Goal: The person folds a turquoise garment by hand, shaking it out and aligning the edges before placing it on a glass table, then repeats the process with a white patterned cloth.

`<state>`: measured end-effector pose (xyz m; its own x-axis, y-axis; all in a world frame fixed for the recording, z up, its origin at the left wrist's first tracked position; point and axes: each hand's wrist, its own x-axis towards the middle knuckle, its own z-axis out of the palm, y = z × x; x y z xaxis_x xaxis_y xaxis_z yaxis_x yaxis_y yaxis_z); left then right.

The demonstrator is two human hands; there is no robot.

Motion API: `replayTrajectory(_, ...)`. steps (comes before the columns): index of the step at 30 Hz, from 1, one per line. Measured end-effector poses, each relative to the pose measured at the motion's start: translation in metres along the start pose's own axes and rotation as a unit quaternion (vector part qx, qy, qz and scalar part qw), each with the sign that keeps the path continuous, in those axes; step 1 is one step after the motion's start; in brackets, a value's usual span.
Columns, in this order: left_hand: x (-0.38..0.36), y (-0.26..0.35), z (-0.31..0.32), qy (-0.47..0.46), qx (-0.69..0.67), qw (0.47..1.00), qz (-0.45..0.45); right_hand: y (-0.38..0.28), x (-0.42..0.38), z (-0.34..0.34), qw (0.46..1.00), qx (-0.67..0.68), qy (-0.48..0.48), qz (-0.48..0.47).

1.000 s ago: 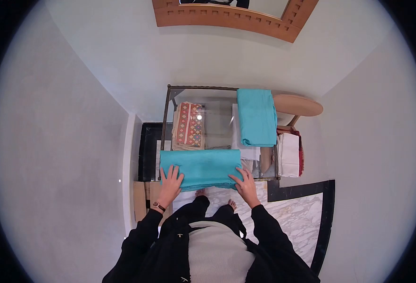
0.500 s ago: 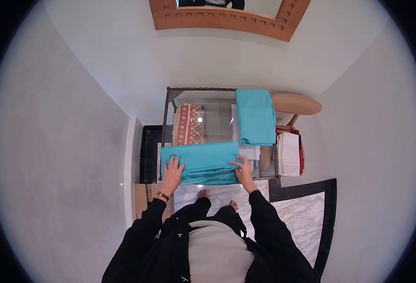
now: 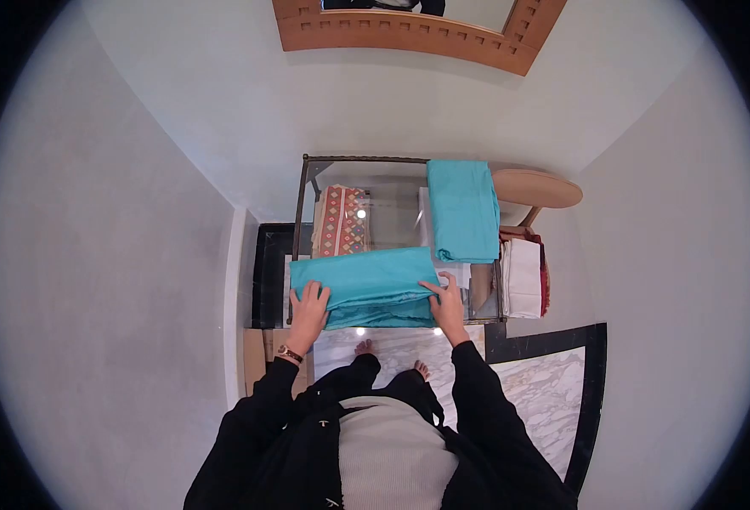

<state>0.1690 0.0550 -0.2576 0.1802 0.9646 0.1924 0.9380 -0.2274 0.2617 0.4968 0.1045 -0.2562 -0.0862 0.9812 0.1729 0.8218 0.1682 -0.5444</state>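
Note:
A folded turquoise cloth (image 3: 366, 272) lies crosswise at the front of a glass-topped table (image 3: 392, 202), its front side showing loose, wrinkled layers. My left hand (image 3: 310, 313) is at its left end, fingers bent over the fabric and the thumb side against the lower layers. At the right end, my right hand (image 3: 448, 308) pinches the cloth's edge, its index finger reaching onto the top layer. What lies beneath the fingers is hidden. Behind and to the right rests a second folded turquoise cloth (image 3: 463, 208).
A patterned red and cream textile (image 3: 342, 219) shows through the glass at left. White folded fabric (image 3: 523, 278) sits beside the table at right, below a round tan seat (image 3: 540, 188). A wood-framed mirror (image 3: 409, 42) hangs on the wall behind.
The near edge of the cloth's top layer has shifted away from me, exposing more of the wrinkled layers below. My left hand has slid slightly down and left; my right hand moved slightly right.

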Motion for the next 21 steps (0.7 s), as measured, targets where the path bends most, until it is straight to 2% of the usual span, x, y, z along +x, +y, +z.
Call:
replayTrajectory(4, -0.004, 0.011, -0.024, 0.068, -0.013, 0.998, -0.008, -0.018, -0.012, -0.015, 0.991, -0.034, 0.104, -0.078)
replayTrajectory(6, -0.012, 0.009, -0.017, 0.063, 0.007, 0.998, 0.016, -0.017, -0.027, -0.014, 0.983, -0.046, 0.135, -0.114)
replayTrajectory(10, -0.034, -0.004, 0.018, 0.019, 0.059, 0.993, 0.1, 0.0, -0.053, -0.009, 0.989, -0.073, 0.043, -0.118)
replayTrajectory(13, -0.04, -0.002, 0.03, -0.029, 0.07, 0.993, 0.085, 0.008, -0.056, -0.006, 0.989, -0.064, -0.011, -0.133)
replayTrajectory(15, -0.039, 0.002, 0.021, -0.06, 0.011, 0.996, 0.06, 0.008, -0.055, -0.009, 0.99, -0.034, -0.02, -0.133)
replayTrajectory(18, -0.034, 0.013, 0.011, -0.101, -0.005, 0.994, 0.047, 0.021, -0.046, 0.016, 0.992, 0.045, 0.071, -0.09)
replayTrajectory(21, -0.033, 0.016, 0.024, -0.111, 0.05, 0.991, 0.053, 0.011, -0.031, 0.037, 0.969, 0.125, 0.148, 0.156)
